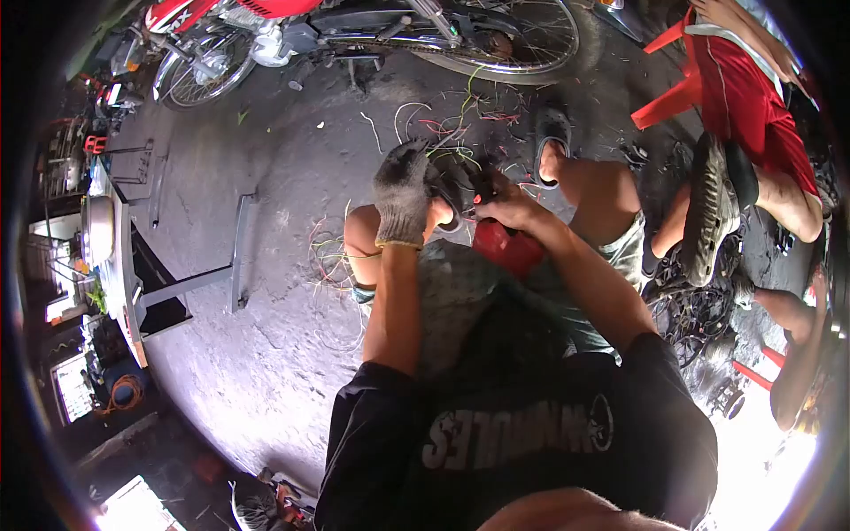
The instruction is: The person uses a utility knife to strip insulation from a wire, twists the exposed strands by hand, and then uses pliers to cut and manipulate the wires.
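A grey knitted glove covers my left hand (pixel 403 188), whose fingers are closed at the end of some thin green and yellow electrical wires (pixel 456 152). Close beside it, my bare right hand (pixel 506 205) is wrapped around a dark hand tool (pixel 479 184) with a red bit on it; its exact kind is hard to make out. The tool's tip lies near the wires, in front of my knees. Below my right hand there is a red object (pixel 506 248) at my lap, partly hidden by my forearm.
Loose wires (pixel 332 252) lie on the dark floor by my left knee. A red motorcycle (pixel 354 35) stands ahead. To the right, a person in red shorts (pixel 744 80) sits near a red plastic stool (pixel 668 102) and a heap of black wires (pixel 695 310). A metal-framed table (pixel 190 283) stands left.
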`<state>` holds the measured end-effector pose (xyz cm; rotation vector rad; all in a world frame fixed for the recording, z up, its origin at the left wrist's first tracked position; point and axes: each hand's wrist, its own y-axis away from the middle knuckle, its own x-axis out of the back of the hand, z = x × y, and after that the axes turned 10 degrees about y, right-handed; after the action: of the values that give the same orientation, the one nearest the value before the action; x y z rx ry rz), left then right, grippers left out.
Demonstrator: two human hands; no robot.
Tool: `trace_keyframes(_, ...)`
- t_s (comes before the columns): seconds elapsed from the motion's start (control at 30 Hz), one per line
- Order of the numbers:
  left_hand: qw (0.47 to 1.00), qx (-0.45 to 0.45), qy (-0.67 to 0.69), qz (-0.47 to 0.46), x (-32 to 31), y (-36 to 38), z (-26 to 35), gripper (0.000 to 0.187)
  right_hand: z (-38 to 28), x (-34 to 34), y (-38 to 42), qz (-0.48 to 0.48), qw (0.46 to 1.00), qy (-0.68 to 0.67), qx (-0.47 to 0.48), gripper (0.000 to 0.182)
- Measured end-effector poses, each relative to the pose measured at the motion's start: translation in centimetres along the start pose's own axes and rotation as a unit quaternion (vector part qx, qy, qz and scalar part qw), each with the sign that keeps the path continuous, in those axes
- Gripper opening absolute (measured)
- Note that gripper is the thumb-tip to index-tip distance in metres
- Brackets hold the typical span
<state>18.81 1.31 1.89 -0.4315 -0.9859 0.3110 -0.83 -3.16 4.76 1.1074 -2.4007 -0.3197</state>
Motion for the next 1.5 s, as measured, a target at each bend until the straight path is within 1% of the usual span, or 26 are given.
trace_keyframes(0.03,1.0,0.004,-0.003,0.004,0.0,0.0,-0.1,0.038,2.2,-0.8,-1.1,-0.005,1.0,0.003,0.003,0.058)
trace_keyframes(0.1,0.986,0.139,0.051,-0.072,0.0,0.0,-0.3,0.06,8.1,-2.7,-3.7,0.082,0.994,-0.056,0.039,0.073)
trace_keyframes(0.13,0.997,0.075,0.021,-0.028,-0.1,0.0,-0.5,0.047,6.7,-1.9,-2.8,0.1,0.995,-0.008,0.021,0.06)
trace_keyframes(0.17,0.996,0.081,0.017,-0.021,-0.2,-0.1,-0.8,0.047,6.9,-1.9,-3.1,0.092,0.995,-0.004,0.026,0.06)
trace_keyframes(0.27,0.98,0.175,0.086,-0.036,-0.1,-0.3,-0.6,0.027,6.5,-1.2,-3.8,0.103,0.989,0.099,0.022,0.032)
trace_keyframes(0.37,0.953,0.233,0.191,-0.026,-0.2,0.1,-0.6,0.038,4.0,-1.2,-2.3,0.119,0.989,0.067,-0.056,0.03)
trace_keyframes(0.4,0.936,0.254,0.243,-0.023,-0.3,-0.1,-0.8,0.044,5.9,-1.5,-3.0,0.124,0.986,0.114,0.006,0.031)
trace_keyframes(0.43,0.935,0.256,0.244,-0.018,-0.3,-0.1,-0.7,0.044,5.9,-1.7,-3.1,0.122,0.985,0.118,0.008,0.031)
trace_keyframes(0.5,0.991,0.11,-0.011,-0.074,-0.3,0.3,-0.4,0.061,6.3,-2.3,-2.9,0.135,0.983,0.122,0.035,0.034)
trace_keyframes(0.53,0.991,0.112,-0.01,-0.075,-0.3,0.3,-0.3,0.061,5.8,-2.3,-3.0,0.111,0.989,0.093,-0.015,0.042)
trace_keyframes(0.57,0.994,0.09,0.02,-0.052,-0.3,0.1,-0.2,0.05,5.6,-2.5,-3.0,0.111,0.989,0.093,-0.014,0.042)
trace_keyframes(0.67,0.996,0.047,0.08,-0.004,-0.6,0.1,-0.3,0.032,6.1,-2.9,-3.1,0.149,0.987,-0.001,0.058,0.045)
trace_keyframes(0.73,0.967,0.085,0.238,-0.03,-0.8,0.5,-0.2,0.031,7.0,-2.5,-3.6,0.038,0.991,-0.088,0.092,0.057)
trace_keyframes(0.77,0.968,0.081,0.236,-0.023,-0.8,0.4,0.4,0.031,5.9,-2.4,-3.1,0.037,0.991,-0.083,0.099,0.057)
trace_keyframes(0.83,0.864,0.255,0.433,-0.003,-0.6,0.2,1.7,0.031,3.7,-2.3,-1.6,0.068,0.991,-0.09,0.064,0.049)
trace_keyframes(0.97,0.865,0.27,0.423,-0.012,0.6,-0.5,2.2,0.029,4.2,-1.8,-2.3,0.05,0.99,0.007,0.132,0.044)
trace_keyframes(1.0,0.794,0.341,0.501,-0.036,0.8,-0.6,2.1,0.028,4.2,-1.8,-2.1,0.06,0.99,0.033,0.122,0.045)
trace_keyframes(1.1,0.813,0.311,0.492,-0.023,1.6,-0.7,2.9,0.028,3.9,-2.0,-1.9,0.06,0.987,0.078,0.125,0.047)
trace_keyframes(1.13,0.845,0.29,0.448,-0.028,1.5,-0.7,2.8,0.029,1.7,-1.6,-1.3,0.01,0.995,0.052,0.083,0.048)
trace_keyframes(1.23,0.804,0.337,0.489,-0.043,1.1,-0.6,2.5,0.028,3.1,-1.9,-2.0,-0.011,0.994,0.069,0.08,0.051)
trace_keyframes(1.3,0.817,0.297,0.494,-0.014,0.8,-0.2,2.2,0.027,4.3,-2.5,-2.2,0.005,0.994,0.049,0.095,0.052)
trace_keyframes(1.37,0.961,0.051,0.273,0.012,0.5,-0.3,1.5,0.026,2.3,-2.1,-1.1,0.0,0.998,0.055,0.037,0.053)
trace_keyframes(1.4,0.798,0.343,0.495,-0.023,-0.1,0.1,1.9,0.027,4.1,-2.6,-1.8,0.011,0.993,0.055,0.101,0.05)
trace_keyframes(1.43,0.799,0.342,0.495,-0.025,-0.1,-0.1,1.8,0.027,3.7,-2.3,-1.8,0.013,0.993,0.054,0.102,0.05)
trace_keyframes(1.47,0.897,0.194,0.396,-0.03,-0.1,-0.2,1.5,0.027,3.0,-2.0,-1.7,-0.004,0.996,0.061,0.07,0.047)
trace_keyframes(1.5,0.958,0.042,0.281,-0.036,-0.1,0.0,1.2,0.028,2.4,-1.7,-1.6,-0.024,0.997,0.067,0.035,0.044)
